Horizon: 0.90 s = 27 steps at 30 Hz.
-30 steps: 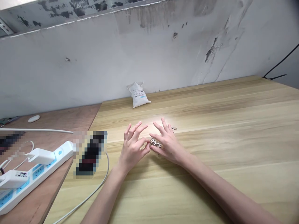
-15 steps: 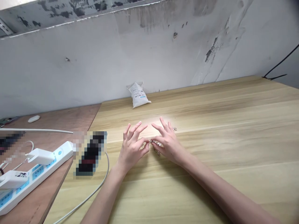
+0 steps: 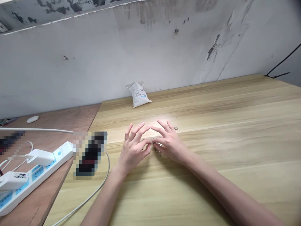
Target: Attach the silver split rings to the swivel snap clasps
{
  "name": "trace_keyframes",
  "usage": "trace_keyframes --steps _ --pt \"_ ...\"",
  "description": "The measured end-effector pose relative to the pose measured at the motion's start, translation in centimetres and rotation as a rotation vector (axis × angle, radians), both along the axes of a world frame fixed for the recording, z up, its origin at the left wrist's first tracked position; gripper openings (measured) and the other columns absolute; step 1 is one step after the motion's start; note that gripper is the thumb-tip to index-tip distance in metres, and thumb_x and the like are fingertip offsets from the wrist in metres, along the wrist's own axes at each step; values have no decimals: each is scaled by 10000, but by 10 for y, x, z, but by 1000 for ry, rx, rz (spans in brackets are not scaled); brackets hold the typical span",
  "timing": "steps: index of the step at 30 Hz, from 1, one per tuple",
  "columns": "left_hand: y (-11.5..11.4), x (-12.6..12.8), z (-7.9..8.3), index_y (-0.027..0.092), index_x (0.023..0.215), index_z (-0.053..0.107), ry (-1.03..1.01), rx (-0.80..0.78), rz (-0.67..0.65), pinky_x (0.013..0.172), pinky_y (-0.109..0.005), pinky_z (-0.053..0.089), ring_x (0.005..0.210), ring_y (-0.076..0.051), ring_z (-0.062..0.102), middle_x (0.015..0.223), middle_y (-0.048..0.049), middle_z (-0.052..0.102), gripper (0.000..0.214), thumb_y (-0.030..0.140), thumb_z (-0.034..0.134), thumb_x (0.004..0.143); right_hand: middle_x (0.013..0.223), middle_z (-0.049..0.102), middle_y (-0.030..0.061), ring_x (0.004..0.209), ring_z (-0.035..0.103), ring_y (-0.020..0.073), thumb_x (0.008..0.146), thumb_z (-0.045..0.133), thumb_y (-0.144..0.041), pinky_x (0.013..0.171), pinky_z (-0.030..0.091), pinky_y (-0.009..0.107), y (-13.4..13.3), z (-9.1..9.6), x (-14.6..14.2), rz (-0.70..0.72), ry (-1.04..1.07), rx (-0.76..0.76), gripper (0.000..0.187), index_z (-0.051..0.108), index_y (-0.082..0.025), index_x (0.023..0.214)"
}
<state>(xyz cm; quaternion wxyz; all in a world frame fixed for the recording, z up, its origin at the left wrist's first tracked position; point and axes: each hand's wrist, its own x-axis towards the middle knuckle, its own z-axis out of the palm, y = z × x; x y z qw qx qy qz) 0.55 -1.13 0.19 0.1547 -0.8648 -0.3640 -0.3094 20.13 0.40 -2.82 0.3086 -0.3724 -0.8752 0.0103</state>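
My left hand [image 3: 135,149] pinches one end of a small silvery metal chain [image 3: 160,153] between thumb and index finger, the other fingers raised and spread. My right hand [image 3: 170,142] meets it fingertip to fingertip and pinches the same chain from the right. Several tiny links or charms dangle under the right fingers; their exact shape is too small to make out. Part of a thin ring [image 3: 142,148] peeks out by the left thumb. Beyond the right hand a small metal clasp [image 3: 176,128] lies on the wooden table [image 3: 211,131].
A white plastic packet [image 3: 140,96] stands against the wall at the back. To the left are a blurred-out dark phone-like object [image 3: 91,155], a white cable [image 3: 94,193] and a white power strip [image 3: 62,153] with plugs. A small white case [image 3: 32,119] lies farther back.
My right fingers have shifted slightly left and tilted toward the left hand, bringing the raised fingertips of both hands together. The pinch on the chain stays; the camera has moved slightly.
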Motion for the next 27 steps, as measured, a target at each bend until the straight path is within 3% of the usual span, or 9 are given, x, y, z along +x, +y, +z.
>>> trace_keyframes --steps 8,16,22,27 --pt "-2 -1 3 240 767 673 -33 -44 -54 1152 -546 299 1314 -262 496 1285 -31 644 111 141 649 810 1310 594 59 1400 344 336 930 599 -288 1097 300 632 4 4 15 168 44 -151 128 725 -267 941" --pt "-4 -1 3 237 768 674 -78 -77 -58 1154 -547 291 1318 -265 488 1289 -38 640 104 143 652 805 1302 582 66 1409 321 295 944 576 -293 1093 357 528 0 21 23 260 37 -252 145 715 -255 947" --pt "-3 2 1 237 759 668 -40 -75 -65 1152 -542 293 1307 -261 502 1276 -36 650 118 137 634 813 1334 551 93 1417 311 327 934 560 -237 1128 273 592 -2 17 16 166 -161 -67 165 706 -219 862" --pt "1 -4 3 226 760 661 -17 -95 20 1145 -559 284 1315 -282 490 1302 -40 635 117 127 619 807 1251 612 78 1376 384 305 909 594 -202 1134 258 574 3 15 16 31 -123 129 172 687 -225 766"
